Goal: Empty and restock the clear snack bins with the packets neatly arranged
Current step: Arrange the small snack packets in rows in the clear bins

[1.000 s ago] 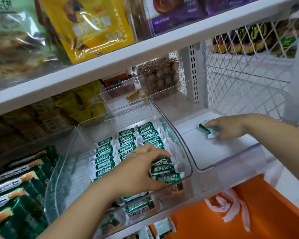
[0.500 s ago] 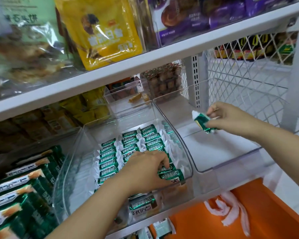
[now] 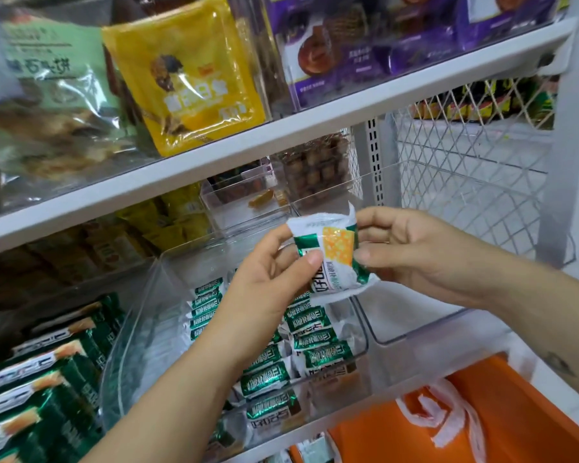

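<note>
A small green, white and yellow snack packet [image 3: 331, 259] is held up in front of the shelf. My left hand [image 3: 268, 282] pinches its left edge and my right hand [image 3: 411, 252] pinches its right edge. Below them stands a clear bin [image 3: 141, 325] with rows of the same green packets [image 3: 315, 339] lined up inside. To its right sits a second clear bin [image 3: 415, 322] with nothing visible in it.
Larger green packets [image 3: 37, 372] fill the bin at the left. A white shelf board [image 3: 281, 132] above carries yellow [image 3: 184, 75] and purple [image 3: 365, 45] snack bags. A white wire basket [image 3: 475, 185] is at the right, an orange crate [image 3: 502, 426] below.
My right hand lifted the packet out of the right bin and carried it left. My left hand rose from the packets in the middle bin and took the packet's other edge.
</note>
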Demonstrator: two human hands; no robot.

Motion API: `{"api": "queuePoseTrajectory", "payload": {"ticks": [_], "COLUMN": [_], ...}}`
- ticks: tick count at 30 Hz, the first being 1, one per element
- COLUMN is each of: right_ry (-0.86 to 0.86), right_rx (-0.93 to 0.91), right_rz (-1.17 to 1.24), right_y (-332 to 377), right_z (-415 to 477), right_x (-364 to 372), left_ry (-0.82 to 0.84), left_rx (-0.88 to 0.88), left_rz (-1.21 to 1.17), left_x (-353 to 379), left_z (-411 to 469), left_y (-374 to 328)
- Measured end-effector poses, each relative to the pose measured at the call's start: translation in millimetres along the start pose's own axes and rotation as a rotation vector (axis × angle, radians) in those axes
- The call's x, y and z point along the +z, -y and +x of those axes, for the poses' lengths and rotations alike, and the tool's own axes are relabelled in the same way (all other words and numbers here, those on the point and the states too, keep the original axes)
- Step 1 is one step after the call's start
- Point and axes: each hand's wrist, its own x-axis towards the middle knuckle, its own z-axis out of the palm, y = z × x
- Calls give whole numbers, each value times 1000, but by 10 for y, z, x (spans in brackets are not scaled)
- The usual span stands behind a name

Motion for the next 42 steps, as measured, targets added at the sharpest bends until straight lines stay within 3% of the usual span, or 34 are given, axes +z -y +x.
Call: {"api": "queuePoseTrajectory", "payload": {"ticks": [4,7,12,22,29,35,42], "right_ry": [-147,-202,-175,-160,-158,-139,-140], "right_rx": [-85,-47,24,64,73,75,80], "right_rz": [-360,-407,-443,-553,-541,-539,-521], "right_y": [-60,-112,-220,-285,-277,-266,-283], "right_z": [17,-6,-4,23,0,-20,4], "right_x": [36,0,-47,-33,-26,-36,-46], "left_ry": [-70,-126,121,376,428,575,452], "left_rx": [13,-80,-293,-218,-171,-351,-255], "left_rz": [1,243,586,1103,1200,999,1091], "left_x": [-98,-252,-320,-72,-38,-223,-162], "left_z": [-58,-163,-329,-115,-79,-54,-82], "left_y": [-61,-55,227,251,317,126,331]}}
